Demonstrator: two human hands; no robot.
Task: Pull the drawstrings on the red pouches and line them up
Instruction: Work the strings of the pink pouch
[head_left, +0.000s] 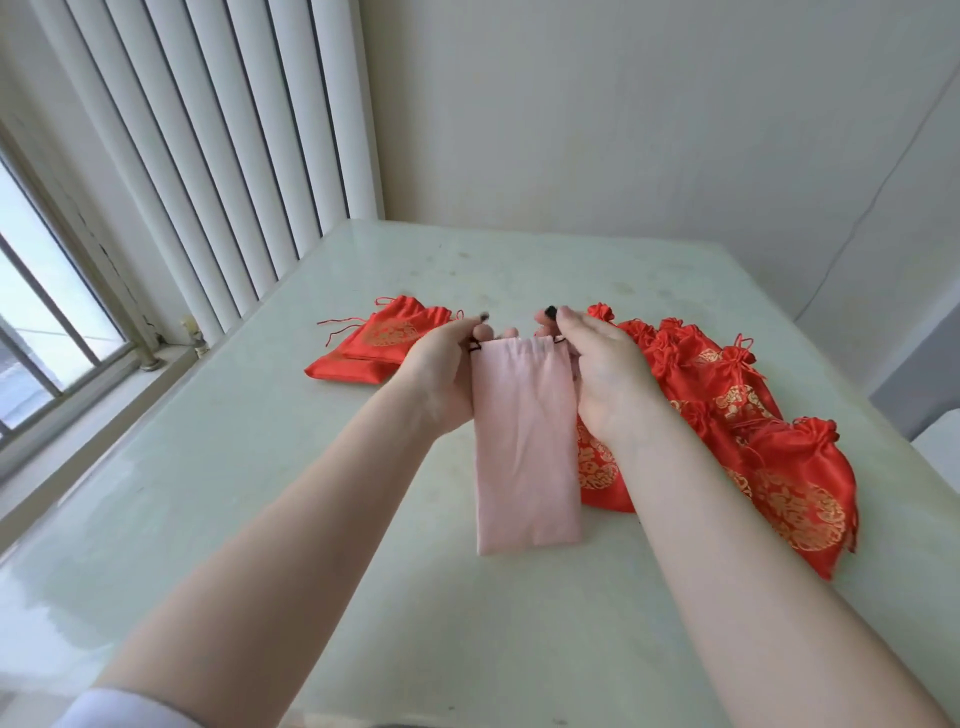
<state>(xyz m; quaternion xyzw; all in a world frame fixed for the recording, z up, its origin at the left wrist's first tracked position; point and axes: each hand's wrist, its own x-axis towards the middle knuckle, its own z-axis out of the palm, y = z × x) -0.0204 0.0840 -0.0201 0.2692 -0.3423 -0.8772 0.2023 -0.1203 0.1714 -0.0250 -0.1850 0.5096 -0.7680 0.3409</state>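
Partly hidden behind the right hand (602, 376) and forearm, the row of cinched red pouches (748, 415) runs along the right side of the tabletop (260, 493), overlapping so closely that their count cannot be told; the nearest one lies close to the right edge. Both hands hold a pale pink pouch (524, 447) above the middle of the tabletop, its inside facing out, so whether its outer face is red does not show. The left hand (441, 374) pinches the dark drawstring at the pouch's top left corner, and the right hand's fingers (563, 319) pinch the cord at the top right corner; the cords themselves are mostly covered by the fingertips. The pouch hangs down with its lower end near or on the surface; contact is unclear. Toward the far left, a small stack of flat red pouches (374, 343) with loose strings lies partly behind the left hand. Open surface stretches along the near edge and the far edge by the wall.
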